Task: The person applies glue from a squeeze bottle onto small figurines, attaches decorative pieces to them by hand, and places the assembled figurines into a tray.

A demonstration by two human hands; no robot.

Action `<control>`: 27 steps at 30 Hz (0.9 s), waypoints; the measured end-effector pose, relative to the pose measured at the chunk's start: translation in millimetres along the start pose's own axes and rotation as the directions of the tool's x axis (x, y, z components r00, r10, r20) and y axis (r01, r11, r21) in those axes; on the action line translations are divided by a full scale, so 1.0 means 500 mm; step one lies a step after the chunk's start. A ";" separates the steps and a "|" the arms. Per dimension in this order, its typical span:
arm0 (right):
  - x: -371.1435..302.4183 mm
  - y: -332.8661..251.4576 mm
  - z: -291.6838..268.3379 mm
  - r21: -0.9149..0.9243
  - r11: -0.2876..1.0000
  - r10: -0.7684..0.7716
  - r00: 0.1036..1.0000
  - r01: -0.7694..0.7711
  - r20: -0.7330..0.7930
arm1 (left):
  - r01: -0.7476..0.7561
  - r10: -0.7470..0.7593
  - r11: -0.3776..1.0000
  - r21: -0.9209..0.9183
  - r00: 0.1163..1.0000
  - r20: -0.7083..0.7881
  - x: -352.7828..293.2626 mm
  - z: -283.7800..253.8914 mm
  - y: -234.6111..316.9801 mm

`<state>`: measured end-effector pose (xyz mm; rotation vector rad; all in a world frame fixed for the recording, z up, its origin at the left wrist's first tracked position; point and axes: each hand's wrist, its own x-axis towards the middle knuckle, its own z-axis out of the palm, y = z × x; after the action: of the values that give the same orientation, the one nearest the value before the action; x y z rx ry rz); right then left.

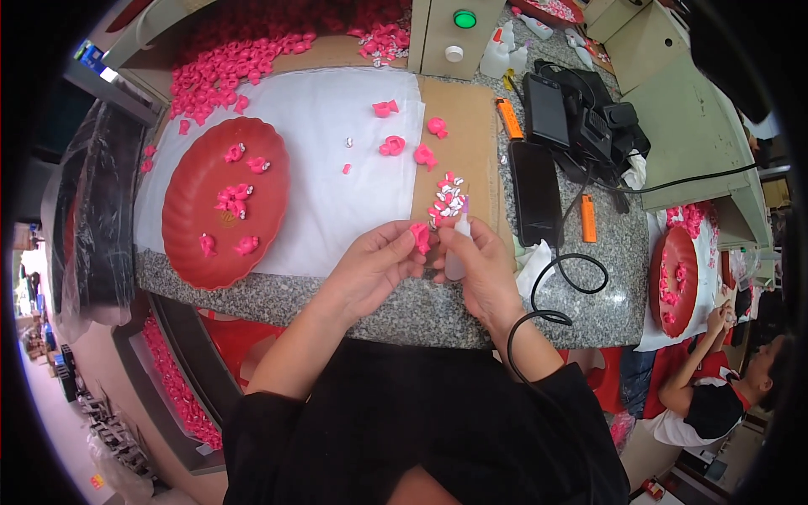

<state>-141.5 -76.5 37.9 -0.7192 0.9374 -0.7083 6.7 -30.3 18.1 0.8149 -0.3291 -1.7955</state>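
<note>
Assembly work at the tabletop (396, 310), judged partway through and probably nearer its beginning than its end. Your left hand (370, 263) has its grip pinched on a pink figurine (420, 239), raised between your two hands; your right hand (484, 268) has its grip wrapped around a small squeeze bottle (455, 264), nozzle pointing far. Whether your right fingertips also carry a small part cannot be told. To the left, the red dish (181, 244) bears a handful of figurines; several, at its far side and middle, show white bits on them, so you may reasonably count these as done. Remaining work looks considerable: four loose figurines (392, 146) lie far of your hands, on the white sheet (328, 202) and the cardboard (467, 126), with no white bits evident, and a large pink heap (210, 88) spreads at the far left. Small white-and-pink parts (447, 202), seemingly meant for fitting, lie just far of your hands. Your held figurine appears unfinished, though your fingers hide some of it.
</note>
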 end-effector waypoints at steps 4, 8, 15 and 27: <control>-0.002 -0.014 -0.024 0.077 0.995 0.052 0.997 -0.057 0.065 | -0.156 0.168 0.965 0.213 0.985 -0.041 -0.012 0.001 0.001; -0.010 -0.024 -0.045 -0.044 0.994 -0.094 0.990 0.099 0.107 | -0.148 0.189 0.918 0.368 0.979 -0.079 -0.021 -0.010 0.002; -0.012 -0.007 -0.058 -0.014 0.946 -0.324 0.945 0.324 -0.032 | -0.224 0.279 0.913 0.341 0.952 -0.122 -0.029 -0.014 -0.016; -0.033 0.036 -0.031 -0.306 0.741 -0.568 0.801 0.598 0.189 | -0.437 0.708 0.505 0.744 0.703 -0.067 -0.006 -0.038 -0.045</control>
<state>-158.0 -57.0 24.7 -1.3946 0.7614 -1.0659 3.9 -16.1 -7.8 1.3401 -0.9427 -0.7913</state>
